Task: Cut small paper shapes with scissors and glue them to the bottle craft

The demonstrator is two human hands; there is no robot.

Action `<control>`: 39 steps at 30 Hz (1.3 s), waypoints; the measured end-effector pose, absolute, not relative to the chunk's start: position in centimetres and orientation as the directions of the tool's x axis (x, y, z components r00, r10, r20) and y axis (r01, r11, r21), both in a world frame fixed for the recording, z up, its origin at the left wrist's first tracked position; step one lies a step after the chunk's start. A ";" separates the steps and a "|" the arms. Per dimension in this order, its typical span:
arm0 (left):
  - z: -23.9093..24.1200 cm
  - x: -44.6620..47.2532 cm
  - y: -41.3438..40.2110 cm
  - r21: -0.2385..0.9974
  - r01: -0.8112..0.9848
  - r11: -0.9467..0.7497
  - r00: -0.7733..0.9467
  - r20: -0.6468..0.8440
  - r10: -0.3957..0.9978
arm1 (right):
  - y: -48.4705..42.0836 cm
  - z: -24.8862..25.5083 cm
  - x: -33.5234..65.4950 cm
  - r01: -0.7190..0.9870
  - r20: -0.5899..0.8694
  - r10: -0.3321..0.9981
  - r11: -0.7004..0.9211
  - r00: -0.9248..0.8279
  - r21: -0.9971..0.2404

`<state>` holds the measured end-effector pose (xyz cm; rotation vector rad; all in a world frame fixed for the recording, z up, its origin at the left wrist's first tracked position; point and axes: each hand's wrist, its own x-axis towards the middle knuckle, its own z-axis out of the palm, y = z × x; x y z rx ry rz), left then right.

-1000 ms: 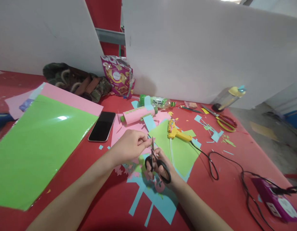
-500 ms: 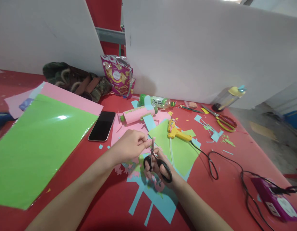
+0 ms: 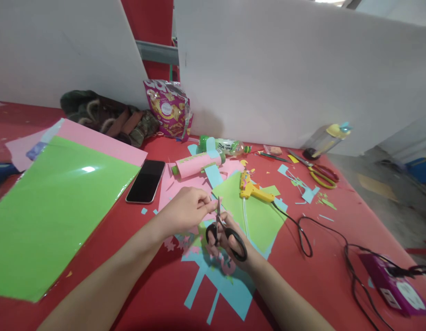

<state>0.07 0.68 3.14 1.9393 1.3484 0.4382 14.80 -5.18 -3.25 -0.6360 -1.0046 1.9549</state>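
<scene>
Your two hands work close to the near edge of the red table (image 3: 323, 271), about midway along it. Open room is scarce. The big green sheet (image 3: 54, 207) fills the left side and the phone (image 3: 145, 181) lies just beyond your left wrist. The yellow glue gun (image 3: 252, 188) and its black cable (image 3: 305, 234) lie close on the right. White boards wall off the far edge.

Since the earlier frames, both hands have stayed in the same spot, and the scissors have barely moved.

Your right hand (image 3: 233, 243) holds the black-handled scissors (image 3: 226, 234) with fingers through the loops. The blades point up and away, almost together. Your left hand (image 3: 185, 209) pinches a small paper scrap (image 3: 213, 202) at the blades with narrowed fingertips. The scrap is too small to tell its colour. Blue paper cut-outs (image 3: 230, 289) lie beneath your hands.
</scene>
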 end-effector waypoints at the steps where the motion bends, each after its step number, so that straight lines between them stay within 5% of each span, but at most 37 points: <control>1: 3.1 0.1 0.7 0.725 0.662 -0.187 0.396 -0.127 0.909 | -5.2 -3.2 14.8 -0.439 -0.062 0.845 -0.337 -0.531 -0.833; 39: 1.9 1.8 -0.1 0.903 0.423 -0.080 0.330 -0.071 0.941 | -5.0 -3.6 14.9 -0.466 -0.040 0.907 -0.252 -0.419 -0.848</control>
